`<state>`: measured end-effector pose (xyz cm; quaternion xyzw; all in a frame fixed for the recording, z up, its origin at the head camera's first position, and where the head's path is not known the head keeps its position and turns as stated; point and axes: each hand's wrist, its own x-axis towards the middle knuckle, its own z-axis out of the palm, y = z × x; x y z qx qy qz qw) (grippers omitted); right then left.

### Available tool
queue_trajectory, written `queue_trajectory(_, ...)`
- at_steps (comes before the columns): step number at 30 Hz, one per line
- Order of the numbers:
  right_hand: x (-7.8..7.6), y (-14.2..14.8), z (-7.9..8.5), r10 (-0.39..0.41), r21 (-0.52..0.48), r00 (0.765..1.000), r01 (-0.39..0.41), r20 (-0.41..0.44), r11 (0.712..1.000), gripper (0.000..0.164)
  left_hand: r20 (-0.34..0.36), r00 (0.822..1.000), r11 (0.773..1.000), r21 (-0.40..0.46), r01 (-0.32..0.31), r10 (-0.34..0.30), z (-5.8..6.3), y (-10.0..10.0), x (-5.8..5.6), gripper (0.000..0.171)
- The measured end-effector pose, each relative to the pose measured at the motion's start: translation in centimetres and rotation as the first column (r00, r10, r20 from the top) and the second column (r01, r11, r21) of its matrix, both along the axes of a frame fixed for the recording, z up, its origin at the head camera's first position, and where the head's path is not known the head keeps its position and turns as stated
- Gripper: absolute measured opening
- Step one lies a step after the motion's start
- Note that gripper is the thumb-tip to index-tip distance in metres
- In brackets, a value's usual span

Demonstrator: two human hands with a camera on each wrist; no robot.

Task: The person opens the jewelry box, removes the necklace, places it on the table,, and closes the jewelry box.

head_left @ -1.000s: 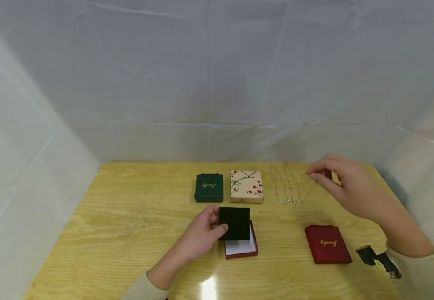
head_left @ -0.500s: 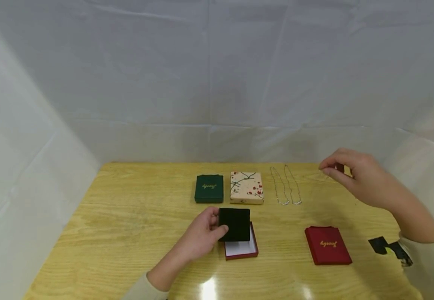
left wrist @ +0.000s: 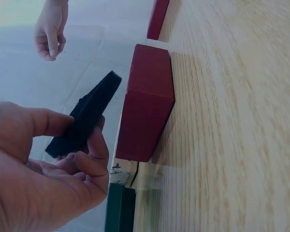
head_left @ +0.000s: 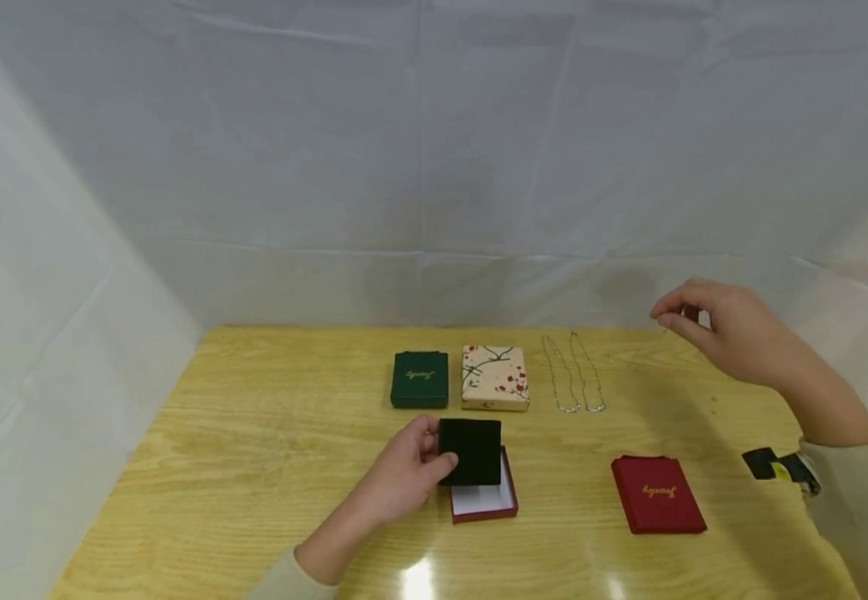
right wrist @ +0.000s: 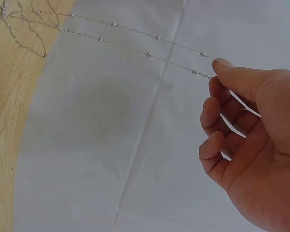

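Note:
My left hand [head_left: 402, 473] pinches a square black jewelry-box pad [head_left: 473, 450] between thumb and fingers. In the left wrist view the pad [left wrist: 89, 113] is tilted and apart from the red box base [left wrist: 147, 108]. This base [head_left: 484, 517], white inside, lies partly hidden beneath the pad in the head view. At the right my right hand [head_left: 737, 337] is raised above the table, thumb and index finger pinching a fine silver necklace. Small beads dot the hanging necklace [right wrist: 148, 54] in the right wrist view. Two similar necklaces [head_left: 570, 409] lie side by side on the table.
A red lid [head_left: 660, 496] with gold lettering lies at front right. Behind the pad stand a closed green box [head_left: 420, 380] and a floral-patterned box [head_left: 494, 378]. White cloth [head_left: 418, 167] hangs behind the wooden table [head_left: 253, 433].
My right hand has risen and moved right, lifting its necklace away from the two on the table. The left hand has stayed in place with the pad.

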<state>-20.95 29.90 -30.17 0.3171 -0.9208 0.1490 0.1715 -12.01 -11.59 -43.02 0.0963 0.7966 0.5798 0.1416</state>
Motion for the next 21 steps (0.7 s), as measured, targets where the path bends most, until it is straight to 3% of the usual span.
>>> queue_trajectory(10,-3.3,0.5,0.0,-0.068,-0.019,0.996,0.069,0.053,0.997,0.013,0.0,1.0,1.0,0.006,-0.002,0.002,-0.2,-0.1,-0.1,0.037)
queue_trajectory(16,-5.8,0.8,-0.7,-0.144,-0.017,0.983,0.147,0.112,0.989,0.017,-0.002,1.0,1.0,0.007,-0.001,0.001,-0.2,0.0,-0.1,0.037)
queue_trajectory(21,-8.0,0.8,-1.5,-0.198,-0.071,0.977,0.203,0.077,0.977,0.021,-0.001,1.0,1.0,0.008,-0.004,0.004,-0.2,0.0,-0.1,0.037)
